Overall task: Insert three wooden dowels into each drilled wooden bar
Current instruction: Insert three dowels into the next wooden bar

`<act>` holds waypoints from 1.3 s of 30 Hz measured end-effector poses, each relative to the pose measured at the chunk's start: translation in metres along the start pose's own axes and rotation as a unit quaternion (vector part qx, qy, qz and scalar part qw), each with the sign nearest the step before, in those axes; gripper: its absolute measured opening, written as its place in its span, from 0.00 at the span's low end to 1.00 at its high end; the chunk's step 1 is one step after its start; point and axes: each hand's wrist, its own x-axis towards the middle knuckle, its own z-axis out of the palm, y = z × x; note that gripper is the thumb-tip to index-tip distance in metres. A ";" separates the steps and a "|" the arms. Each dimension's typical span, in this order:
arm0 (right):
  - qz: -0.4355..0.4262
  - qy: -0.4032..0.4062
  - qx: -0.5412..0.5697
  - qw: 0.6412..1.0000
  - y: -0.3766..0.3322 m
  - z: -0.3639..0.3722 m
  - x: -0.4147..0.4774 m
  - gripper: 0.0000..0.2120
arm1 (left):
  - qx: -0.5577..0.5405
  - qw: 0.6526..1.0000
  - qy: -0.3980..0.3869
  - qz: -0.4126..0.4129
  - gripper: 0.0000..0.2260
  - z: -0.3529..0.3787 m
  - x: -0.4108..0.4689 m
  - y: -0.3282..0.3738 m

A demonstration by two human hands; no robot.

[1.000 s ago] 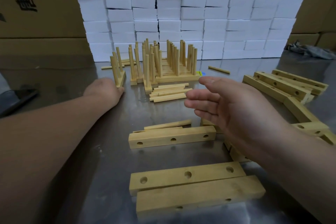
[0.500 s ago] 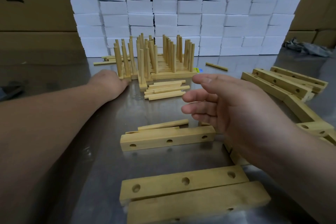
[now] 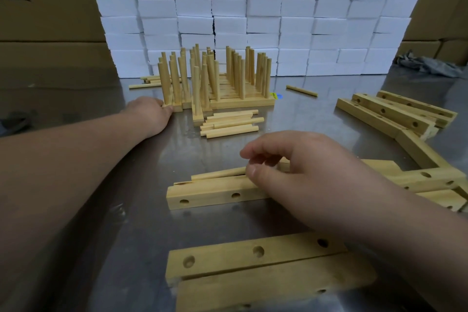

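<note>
At 6 o'clock, my right hand (image 3: 304,175) pinches a loose dowel (image 3: 217,174) lying just 12 o'clock of the drilled bar (image 3: 215,195). My left hand (image 3: 149,116) touches the finished bars (image 3: 217,100) at 11 o'clock; I cannot tell its grip. Best to lift the dowel clear and stand it plumb over a hole (image 3: 184,201).

A pale drilled bar (image 3: 215,196) lies flat mid-bench, holes in its near face, with a single dowel (image 3: 217,174) lying along its far edge. Two more bars (image 3: 253,253) lie side by side, nearer. Further back, loose dowels (image 3: 230,123) lie bundled before finished bars (image 3: 243,102) bristling with upright pegs.
</note>
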 end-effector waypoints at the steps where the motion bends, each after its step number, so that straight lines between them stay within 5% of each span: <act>1: -0.002 -0.006 -0.012 1.000 0.000 0.001 0.000 0.19 | -0.002 1.000 -0.001 -0.001 0.23 0.001 0.000 0.000; 11: -0.053 -0.046 -0.135 0.988 0.002 0.002 -0.001 0.17 | 0.040 0.999 -0.018 -0.010 0.23 0.002 -0.001 0.001; 14: -0.058 -0.059 -0.164 0.983 0.003 0.003 0.000 0.16 | 0.030 0.997 0.063 -0.027 0.20 -0.003 -0.012 0.007; 18: -0.076 -0.057 -0.185 0.978 0.003 0.003 0.000 0.17 | -0.089 0.977 0.184 0.058 0.15 -0.010 -0.043 0.010; 24: -0.085 -0.065 -0.165 0.980 0.003 0.004 0.000 0.12 | -0.404 0.913 -0.026 0.039 0.12 -0.014 -0.096 0.035; 27: -0.053 0.024 -0.084 0.995 0.003 -0.001 0.002 0.09 | -0.406 0.906 -0.104 0.059 0.14 -0.022 -0.116 0.037; 30: 0.051 0.110 0.111 0.986 0.003 -0.010 0.006 0.06 | -0.380 0.903 -0.174 0.098 0.06 -0.031 -0.133 0.033; 35: 0.205 0.109 0.517 0.824 -0.001 -0.021 0.009 0.07 | -0.192 0.923 -0.225 0.244 0.06 -0.044 -0.151 0.031; 39: 0.209 0.096 0.569 0.790 -0.002 -0.021 0.010 0.05 | -0.192 0.939 -0.160 0.238 0.02 -0.038 -0.155 0.035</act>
